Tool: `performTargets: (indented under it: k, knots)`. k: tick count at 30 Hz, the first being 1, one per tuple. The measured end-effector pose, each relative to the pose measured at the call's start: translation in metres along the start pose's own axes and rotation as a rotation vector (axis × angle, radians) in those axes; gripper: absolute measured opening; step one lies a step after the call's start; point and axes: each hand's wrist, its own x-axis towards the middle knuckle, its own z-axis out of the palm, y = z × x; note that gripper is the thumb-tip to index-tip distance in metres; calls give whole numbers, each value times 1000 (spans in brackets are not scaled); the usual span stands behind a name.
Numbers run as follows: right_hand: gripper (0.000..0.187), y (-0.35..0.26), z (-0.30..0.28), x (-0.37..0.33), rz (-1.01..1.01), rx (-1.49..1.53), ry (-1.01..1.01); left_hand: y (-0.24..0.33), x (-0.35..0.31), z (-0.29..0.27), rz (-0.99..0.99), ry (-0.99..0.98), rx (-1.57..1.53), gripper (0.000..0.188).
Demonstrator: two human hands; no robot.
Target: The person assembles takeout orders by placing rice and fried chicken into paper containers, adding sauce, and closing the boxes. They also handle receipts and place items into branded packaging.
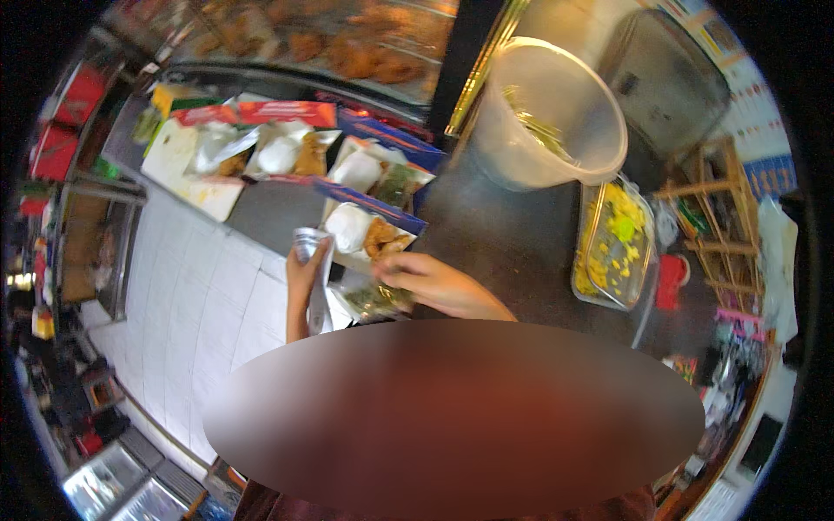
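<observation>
Head view: left hand (302, 271) upright at nine o'clock, fingers round a pale wrapper (318, 291). Right hand (434, 282) near centre, fingers curled beside a green packet (378, 302); cannot tell if gripping. Four open food boxes (411, 224) between ten and eleven, four white bundles (347, 227) inside. One bucket (497, 143), one o'clock; one tray (608, 301), three. Dark worktop (512, 234); pale tiled floor (182, 260), nine.

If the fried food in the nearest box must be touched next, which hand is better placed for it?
Probably the right hand: it is very close to the fried food. The left hand holds a pale item and is farther off, at the left of the box.
</observation>
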Motion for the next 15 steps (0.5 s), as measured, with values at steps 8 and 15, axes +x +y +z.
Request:
performTargets:
  k: [8, 15]
  knots:
    - [30, 33, -112, -108, -314, -142, 390, 17, -9, -12, 58, 380, 153, 44]
    - [28, 49, -312, -243, 313, -1176, 1728, 129, -76, 77, 437, 155, 66, 19]
